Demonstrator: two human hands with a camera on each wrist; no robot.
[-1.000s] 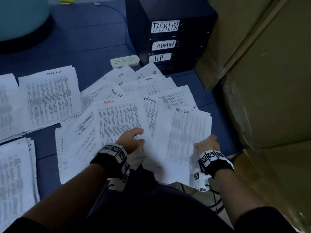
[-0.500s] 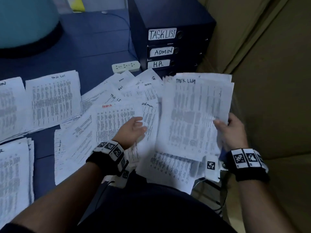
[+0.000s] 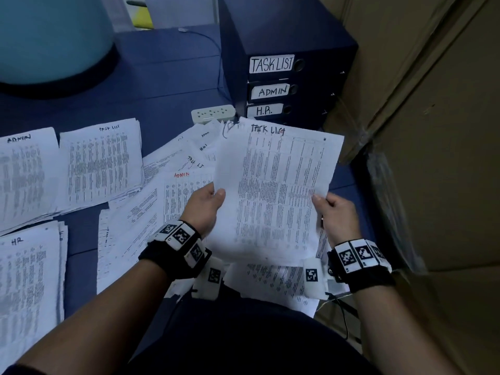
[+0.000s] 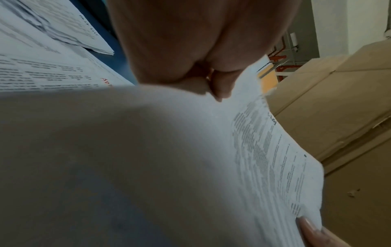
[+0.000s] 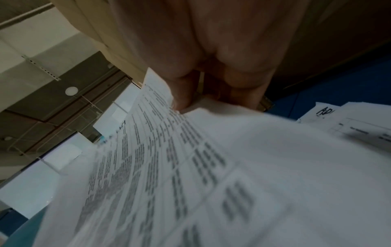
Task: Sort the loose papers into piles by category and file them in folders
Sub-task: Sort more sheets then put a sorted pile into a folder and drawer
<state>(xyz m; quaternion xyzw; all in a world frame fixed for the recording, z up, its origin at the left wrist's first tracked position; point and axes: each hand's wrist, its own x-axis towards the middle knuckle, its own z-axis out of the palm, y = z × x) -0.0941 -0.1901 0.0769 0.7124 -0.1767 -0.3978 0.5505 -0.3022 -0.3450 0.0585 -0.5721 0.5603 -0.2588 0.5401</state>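
Printed sheet headed TASK LIST [image 3: 278, 196] held raised above the loose papers [image 3: 151, 228], left hand [image 3: 204, 209] pinching its left edge, right hand [image 3: 336, 215] pinching its right edge, top edge near stacked folders [image 3: 273, 87], cardboard boxes [image 3: 433, 131] close alongside right.

Three sorted piles, three labelled folders, one held sheaf, one loose heap.

Sorted paper piles on the blue table [image 3: 167, 85] number three: the ADMIN pile [image 3: 24, 180], the TASK LIST pile [image 3: 101, 163] and the HR pile [image 3: 27, 288]. Folders stand three in the stack: TASK LIST folder [image 3: 272, 64], ADMIN folder [image 3: 270, 91], H.R. folder [image 3: 264, 110]. Two hands, the left hand [image 3: 204, 208] and right hand [image 3: 336, 217], share one held sheaf [image 3: 276, 193]. One unsorted heap [image 3: 151, 212]; its sheets overlap too much to count. One power strip [image 3: 213, 113].
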